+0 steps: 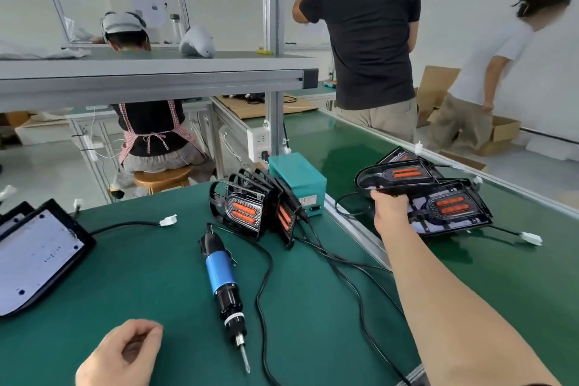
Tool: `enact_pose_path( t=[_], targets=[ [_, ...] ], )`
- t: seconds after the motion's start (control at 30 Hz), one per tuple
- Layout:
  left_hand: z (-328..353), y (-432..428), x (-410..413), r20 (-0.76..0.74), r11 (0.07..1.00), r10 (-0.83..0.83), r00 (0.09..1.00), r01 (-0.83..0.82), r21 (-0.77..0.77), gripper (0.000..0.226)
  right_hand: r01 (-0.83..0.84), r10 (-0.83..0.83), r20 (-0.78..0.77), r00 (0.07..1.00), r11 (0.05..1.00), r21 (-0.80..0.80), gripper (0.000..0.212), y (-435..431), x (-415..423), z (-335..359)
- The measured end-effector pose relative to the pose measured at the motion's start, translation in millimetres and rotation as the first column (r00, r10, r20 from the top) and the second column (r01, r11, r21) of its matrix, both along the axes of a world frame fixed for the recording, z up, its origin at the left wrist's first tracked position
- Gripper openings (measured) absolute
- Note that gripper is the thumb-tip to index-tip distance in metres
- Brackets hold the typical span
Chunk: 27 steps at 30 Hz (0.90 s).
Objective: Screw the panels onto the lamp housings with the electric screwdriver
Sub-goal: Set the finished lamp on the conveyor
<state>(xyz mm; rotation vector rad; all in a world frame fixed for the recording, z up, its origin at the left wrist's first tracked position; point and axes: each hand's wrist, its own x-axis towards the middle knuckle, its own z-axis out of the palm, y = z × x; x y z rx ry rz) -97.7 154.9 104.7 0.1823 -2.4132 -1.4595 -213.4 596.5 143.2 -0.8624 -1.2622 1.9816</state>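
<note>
The lamp housing [398, 174] over the conveyor belt [344, 147] is gripped by our right hand [390, 207], probably to bring it beside the electric screwdriver [222, 279] on the surface [141, 276], while our left hand [122, 351] rests loosely curled, empty.

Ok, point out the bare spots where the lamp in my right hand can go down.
Bare mat lies between the grey panel and the electric screwdriver, above the left hand. The belt this side of the lying lamp is bare too. Crowded: cables beside the standing lamp housings.
</note>
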Motion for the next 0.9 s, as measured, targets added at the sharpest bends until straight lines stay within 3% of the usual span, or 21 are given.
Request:
enact_pose_path(
  t=[0.07, 0.13, 0.3, 0.4, 0.5, 0.63, 0.7, 0.9],
  targets=[
    [-1, -1, 1, 0.005, 1.0, 0.003, 1.0, -0.003, 0.007, 0.03, 0.018, -0.068, 0.244, 0.967, 0.98, 0.2, 0.044, 1, -2, -7],
    [-2, -1, 1, 0.005, 1.0, 0.008, 1.0, -0.008, 0.017, 0.027, 0.058, -0.163, 0.34, 0.926, 0.952, 0.3, 0.034, -1, -2, -9],
    [-3, -1, 3, 0.006, 1.0, 0.014, 1.0, -0.014, 0.024, 0.023, 0.158, -0.236, 0.271, 0.933, 0.946, 0.282, 0.045, -26, -1, -10],
    [-3, -3, 4, 0.023, 0.999, 0.006, 1.0, -0.006, 0.034, 0.023, 0.206, -0.258, 0.241, 0.936, 0.954, 0.22, 0.039, -49, 3, -12],
    [-3, -4, 4, 0.028, 1.0, -0.007, 1.0, 0.006, 0.022, 0.022, 0.142, -0.169, 0.191, 0.967, 0.979, 0.146, 0.034, -76, 10, -7],
    [-3, -6, 5, 0.038, 1.0, -0.013, 0.999, 0.013, 0.0, 0.022, -0.05, 0.043, 0.085, 0.995, 0.995, 0.083, 0.042, -129, 27, 8],
    [-4, -7, 6, 0.029, 1.0, -0.013, 0.999, 0.014, -0.015, 0.022, -0.125, 0.122, 0.045, 0.992, 0.99, 0.062, 0.032, -162, 40, 14],
    [-6, -8, 7, 0.018, 0.999, -0.007, 1.0, 0.007, -0.044, 0.026, -0.35, 0.351, -0.061, 0.934, 0.936, 0.027, 0.048, -263, 81, 13]
  ],
)
